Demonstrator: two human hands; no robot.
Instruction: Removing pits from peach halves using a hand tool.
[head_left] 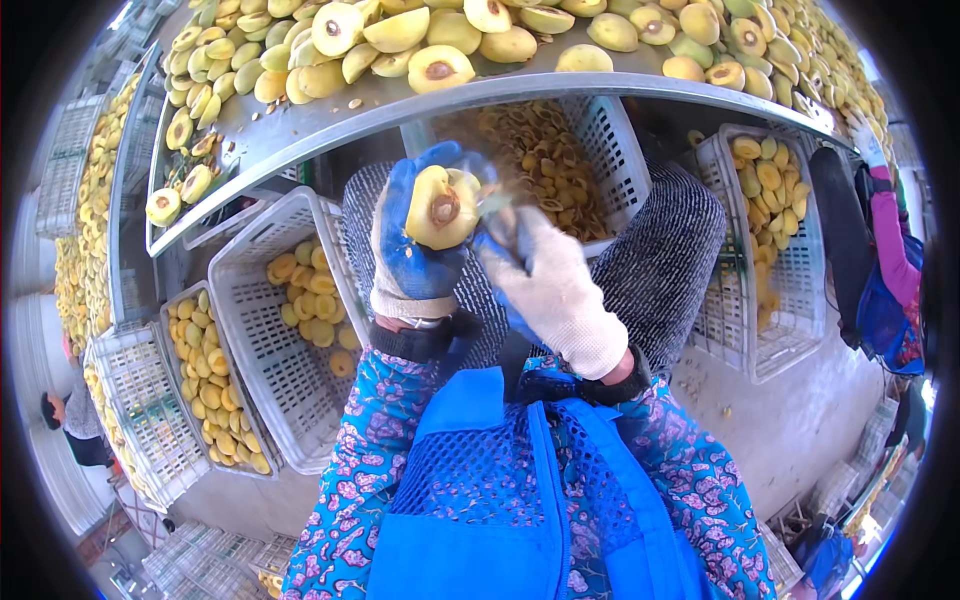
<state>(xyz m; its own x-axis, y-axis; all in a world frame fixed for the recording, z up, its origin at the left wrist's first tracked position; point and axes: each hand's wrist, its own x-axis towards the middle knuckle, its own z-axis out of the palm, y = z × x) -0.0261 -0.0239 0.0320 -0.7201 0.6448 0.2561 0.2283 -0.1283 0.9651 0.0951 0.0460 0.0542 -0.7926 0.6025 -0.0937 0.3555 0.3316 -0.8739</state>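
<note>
In my left hand (395,240), in a white and blue glove, I hold a yellow peach half (425,208), cut face up, with a brown center. My right hand (555,285), gloved alike, is close against the peach's right side. Its fingers are curled and smeared by motion; a thin blurred thing shows at their tips, too unclear to name. Beyond my hands, between my knees, stands a white crate (618,150) holding brown and yellow pits or scraps (535,150).
A metal-edged table (330,135) heaped with peach halves (450,30) spans the far side. White crates with peach halves stand at left (240,270) and right (735,300). Another person in a pink sleeve (890,240) works at the far right.
</note>
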